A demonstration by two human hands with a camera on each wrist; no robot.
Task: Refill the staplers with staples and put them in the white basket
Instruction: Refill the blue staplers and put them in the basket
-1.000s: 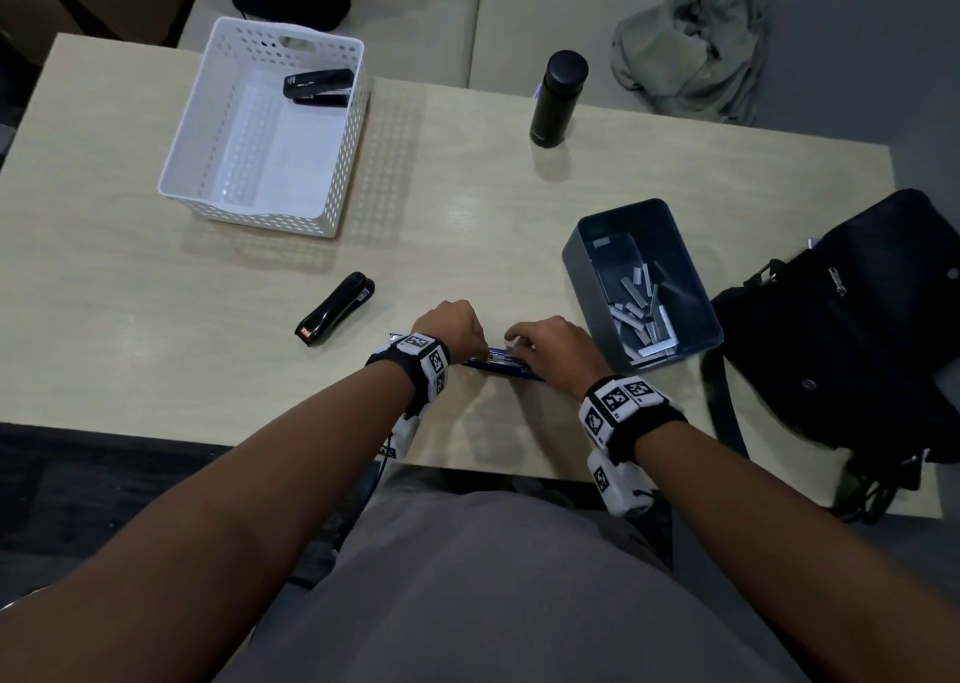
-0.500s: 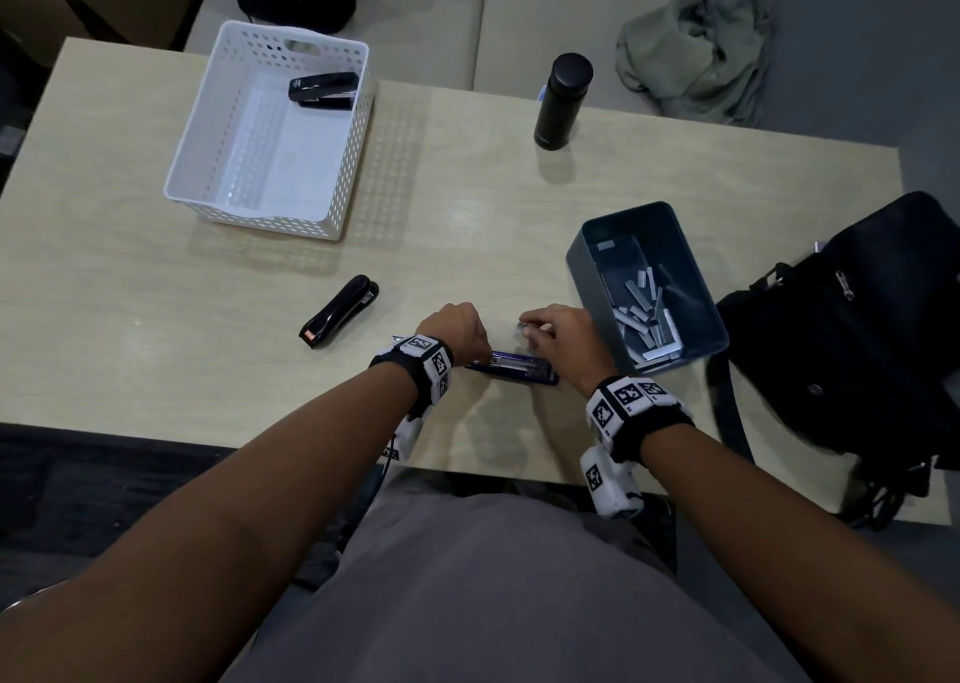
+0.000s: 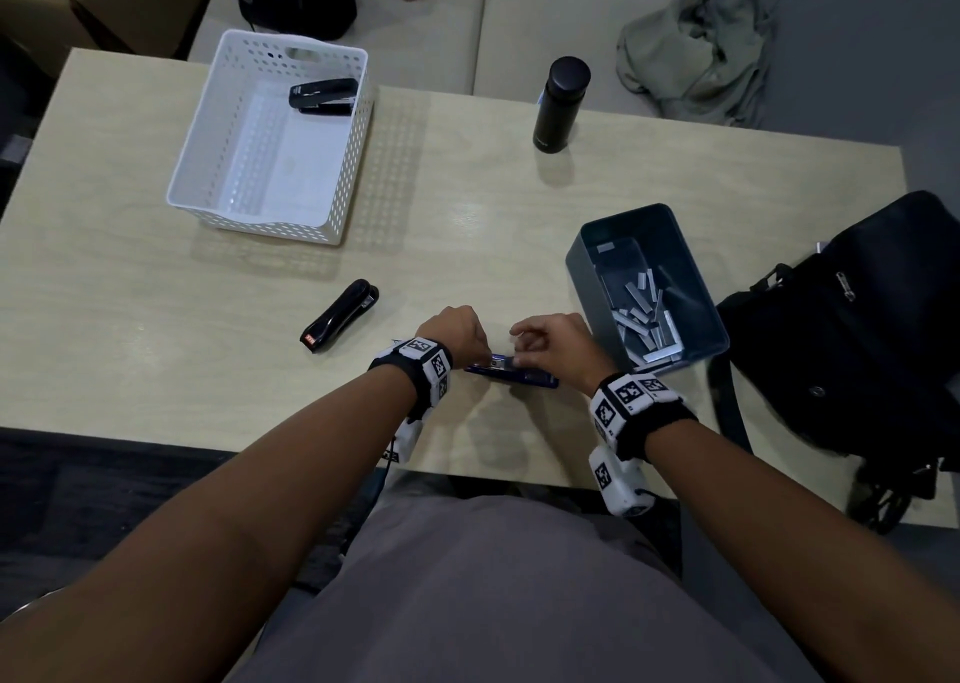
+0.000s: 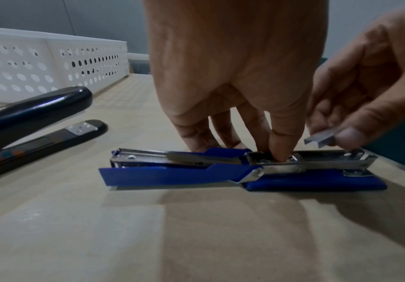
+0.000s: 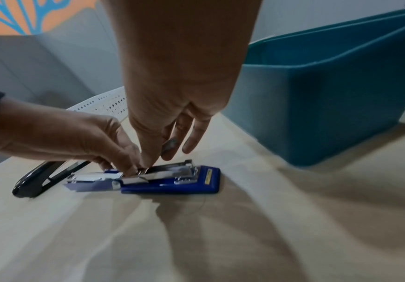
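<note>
A blue stapler (image 3: 522, 375) (image 4: 196, 171) (image 5: 172, 188) lies opened flat near the table's front edge, its metal magazine facing up. My left hand (image 3: 460, 337) (image 4: 245, 147) (image 5: 124, 164) holds it at the hinge, one fingertip pressed down into the magazine. My right hand (image 3: 545, 337) (image 4: 341, 133) (image 5: 158, 160) pinches a short strip of staples (image 4: 319, 140) just above the magazine's front half. A black stapler (image 3: 340, 315) (image 4: 35, 114) lies shut to the left. The white basket (image 3: 260, 225) at the back left holds another black stapler (image 3: 324, 96).
A grey-blue bin (image 3: 579, 267) (image 5: 317, 114) with several staple strips (image 3: 649, 319) stands right beside my right hand. A black flask (image 3: 561, 103) stands at the back. A black bag (image 3: 857, 329) covers the table's right end. A sofa with a green cloth (image 3: 696, 53) lies beyond.
My right hand has lifted off the blue stapler and now hovers over it, pinching a staple strip. The left hand has stayed on the stapler.
</note>
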